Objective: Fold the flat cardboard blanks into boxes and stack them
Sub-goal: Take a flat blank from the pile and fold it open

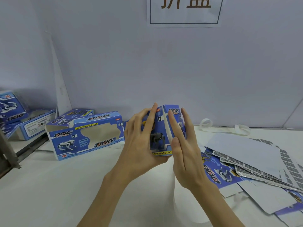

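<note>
A blue printed cardboard box with a robot dog picture stands on end between both hands, above the white table. My left hand holds its left side, fingers spread over the face and thumb underneath. My right hand presses flat with straight fingers against its right side and a white flap edge. A pile of flat blanks lies to the right, mostly white side up. A folded box with a window cut-out stands to the left.
More folded blue boxes lie at the far left by the wall, one propped higher. White loops of strap lie at the back right. A dark metal frame edges the table at left. A paper sign hangs on the wall.
</note>
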Demonstrator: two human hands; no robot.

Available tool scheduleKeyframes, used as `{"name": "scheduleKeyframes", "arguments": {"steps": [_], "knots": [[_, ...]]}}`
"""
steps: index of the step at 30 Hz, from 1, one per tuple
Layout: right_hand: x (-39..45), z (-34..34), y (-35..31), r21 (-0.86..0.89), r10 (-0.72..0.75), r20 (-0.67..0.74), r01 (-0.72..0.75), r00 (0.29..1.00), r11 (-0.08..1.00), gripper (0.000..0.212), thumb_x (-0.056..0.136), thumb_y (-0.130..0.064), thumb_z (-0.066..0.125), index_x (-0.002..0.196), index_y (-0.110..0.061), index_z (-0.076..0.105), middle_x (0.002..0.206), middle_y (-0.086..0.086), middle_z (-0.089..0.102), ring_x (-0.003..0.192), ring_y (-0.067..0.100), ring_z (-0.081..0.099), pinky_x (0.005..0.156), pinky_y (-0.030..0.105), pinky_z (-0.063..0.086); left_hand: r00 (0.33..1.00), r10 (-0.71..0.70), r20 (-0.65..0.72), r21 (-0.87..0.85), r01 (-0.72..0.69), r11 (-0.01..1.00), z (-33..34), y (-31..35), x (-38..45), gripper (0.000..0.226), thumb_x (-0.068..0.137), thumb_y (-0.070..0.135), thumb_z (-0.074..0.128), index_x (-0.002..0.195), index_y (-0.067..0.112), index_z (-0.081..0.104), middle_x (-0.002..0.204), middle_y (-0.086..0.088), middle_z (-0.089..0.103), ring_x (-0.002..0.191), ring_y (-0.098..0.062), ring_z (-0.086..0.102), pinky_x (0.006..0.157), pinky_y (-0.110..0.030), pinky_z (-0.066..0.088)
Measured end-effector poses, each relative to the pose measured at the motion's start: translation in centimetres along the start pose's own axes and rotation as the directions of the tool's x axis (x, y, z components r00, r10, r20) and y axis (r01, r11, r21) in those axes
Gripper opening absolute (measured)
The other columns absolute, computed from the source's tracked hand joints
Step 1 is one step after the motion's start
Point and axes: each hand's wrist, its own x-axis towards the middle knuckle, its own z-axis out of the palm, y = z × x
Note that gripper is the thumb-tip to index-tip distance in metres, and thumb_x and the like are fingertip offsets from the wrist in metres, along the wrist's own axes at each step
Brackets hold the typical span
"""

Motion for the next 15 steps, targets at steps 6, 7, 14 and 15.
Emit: {"name": "scheduleKeyframes", "arguments": {"steps": [6, 7, 14, 15], "knots": [[-0.27, 0.3, 0.15, -0.034, 0.001, 0.004, -0.001, 1.0, 0.999, 0.058, 0.111, -0.057, 0.025, 0.165, -0.037, 0.028, 0.175, -0.009, 0.007, 0.157, 0.02, 0.027, 0.098, 0.034, 0.061, 1.0, -0.004, -0.017, 0.022, 0.004, 1.0, 0.31, 0.16, -0.1, 0.129, 0.07, 0.057, 0.086, 0.167, 0.029, 0.006, 0.16, 0.004, 0.023, 0.151, -0.016, 0.024, 0.126, -0.05, 0.025], [-0.26, 0.25, 0.19, -0.078, -0.021, 0.008, 0.021, 1.0, 0.997, 0.061, 0.11, -0.06, 0.028, 0.166, -0.037, 0.025, 0.176, -0.008, 0.005, 0.157, 0.018, 0.028, 0.099, 0.035, 0.06, 1.0, 0.0, -0.018, 0.018, 0.0, 1.0, 0.21, 0.12, -0.12, 0.126, 0.071, 0.058, 0.084, 0.166, 0.029, 0.007, 0.161, 0.004, 0.023, 0.151, -0.016, 0.024, 0.126, -0.048, 0.026], [-0.28, 0.63, 0.44, -0.223, -0.107, -0.054, 0.093, 0.993, 0.97, 0.061, 0.109, -0.046, 0.047, 0.165, -0.03, 0.028, 0.176, 0.004, 0.007, 0.152, 0.012, 0.037, 0.085, 0.033, 0.065, 1.0, -0.013, 0.0, 0.011, 0.013, 1.0, 0.0, 0.27, -0.07, 0.115, 0.072, 0.049, 0.091, 0.163, 0.027, 0.024, 0.163, 0.003, 0.022, 0.151, -0.016, 0.022, 0.123, -0.048, 0.033], [-0.3, 0.77, 0.45, -0.239, -0.113, -0.061, 0.095, 0.992, 0.966, 0.06, 0.11, -0.045, 0.046, 0.166, -0.033, 0.027, 0.176, 0.005, 0.007, 0.151, 0.014, 0.039, 0.083, 0.034, 0.065, 1.0, -0.016, -0.008, 0.013, 0.016, 1.0, -0.01, 0.27, -0.03, 0.115, 0.072, 0.051, 0.09, 0.163, 0.027, 0.024, 0.163, 0.002, 0.023, 0.151, -0.018, 0.023, 0.123, -0.049, 0.032]]}}
